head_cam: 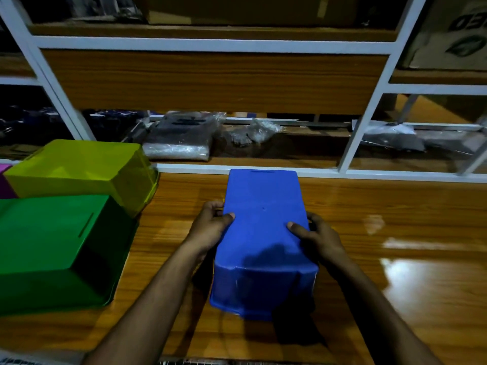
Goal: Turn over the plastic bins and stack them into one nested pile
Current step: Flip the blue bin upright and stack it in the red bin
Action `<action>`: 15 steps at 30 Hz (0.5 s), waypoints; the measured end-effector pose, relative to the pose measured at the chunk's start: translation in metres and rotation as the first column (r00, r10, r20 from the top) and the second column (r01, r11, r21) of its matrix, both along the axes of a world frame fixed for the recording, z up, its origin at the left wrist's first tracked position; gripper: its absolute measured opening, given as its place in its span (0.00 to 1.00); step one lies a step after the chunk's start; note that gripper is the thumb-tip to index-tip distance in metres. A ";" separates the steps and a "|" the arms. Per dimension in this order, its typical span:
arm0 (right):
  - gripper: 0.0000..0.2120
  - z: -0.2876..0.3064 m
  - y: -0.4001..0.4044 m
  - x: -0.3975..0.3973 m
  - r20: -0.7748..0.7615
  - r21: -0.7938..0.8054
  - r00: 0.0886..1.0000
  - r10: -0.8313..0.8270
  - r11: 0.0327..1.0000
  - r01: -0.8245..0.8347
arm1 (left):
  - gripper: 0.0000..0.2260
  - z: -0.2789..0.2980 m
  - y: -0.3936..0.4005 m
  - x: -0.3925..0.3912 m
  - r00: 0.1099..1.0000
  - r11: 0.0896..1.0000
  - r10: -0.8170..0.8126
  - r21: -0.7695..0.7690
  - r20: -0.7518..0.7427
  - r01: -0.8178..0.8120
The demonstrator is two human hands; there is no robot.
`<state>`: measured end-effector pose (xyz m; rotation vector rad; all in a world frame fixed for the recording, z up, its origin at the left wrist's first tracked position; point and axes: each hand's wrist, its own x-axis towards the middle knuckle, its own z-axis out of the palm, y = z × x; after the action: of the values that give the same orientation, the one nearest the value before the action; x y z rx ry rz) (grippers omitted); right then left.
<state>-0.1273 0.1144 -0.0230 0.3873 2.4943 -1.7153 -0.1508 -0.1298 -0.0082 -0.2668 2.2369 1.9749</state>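
A blue plastic bin [263, 206] lies upside down in the middle of the wooden table [395, 233], its flat bottom facing up. My left hand [210, 225] grips its left side with the thumb on the bottom face. My right hand [313, 235] grips the right side the same way. At the left, a green bin [52, 246] sits upside down on the table. Behind it stands a yellow-green bin [79, 169], also upside down. A sliver of a purple bin [5, 180] shows at the left edge.
A white-framed shelf unit [210, 44] with wooden boards rises behind the table. Plastic-wrapped packages [181, 135] lie on its lower board. A cardboard box [453, 32] stands on the upper right shelf. Bare glossy tabletop stretches to the right of the blue bin.
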 end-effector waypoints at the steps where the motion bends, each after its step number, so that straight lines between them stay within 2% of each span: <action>1: 0.30 0.001 0.002 0.001 -0.029 -0.026 0.999 -0.029 0.999 0.028 | 0.14 0.000 0.002 0.001 1.000 0.998 0.006 -0.069 -0.011 -0.006; 4: 0.29 0.010 0.008 0.002 -0.098 -0.097 0.992 -0.074 0.993 0.065 | 0.16 0.009 0.011 0.003 0.993 0.948 -0.079 -0.316 -0.087 0.048; 6: 0.26 0.019 0.010 0.000 -0.154 -0.100 0.987 -0.048 0.994 0.033 | 0.22 0.018 0.019 0.005 0.979 0.907 -0.173 -0.404 -0.111 0.114; 7: 0.26 0.023 0.011 -0.003 -0.186 -0.077 0.982 -0.043 0.997 0.029 | 0.26 0.023 0.024 0.005 0.972 0.909 -0.216 -0.382 -0.090 0.166; 10: 0.36 0.039 0.011 -0.008 -0.262 0.071 0.965 0.013 0.997 0.005 | 0.41 0.029 0.033 0.004 0.959 0.944 -0.283 -0.172 0.016 0.282; 12: 0.36 0.052 0.006 -0.006 -0.312 0.166 0.946 0.086 0.985 -0.034 | 0.52 0.029 0.038 0.004 0.966 0.965 -0.255 -0.051 0.035 0.256; 15: 0.30 0.066 -0.005 0.003 -0.366 0.351 0.896 0.251 0.929 -0.117 | 0.58 0.031 0.050 0.006 0.983 0.979 -0.182 0.090 0.002 0.181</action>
<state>-0.1248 0.1094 0.0425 -0.2180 2.9954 -1.4312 -0.1444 -0.0802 0.0232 -0.0600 2.0773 1.9655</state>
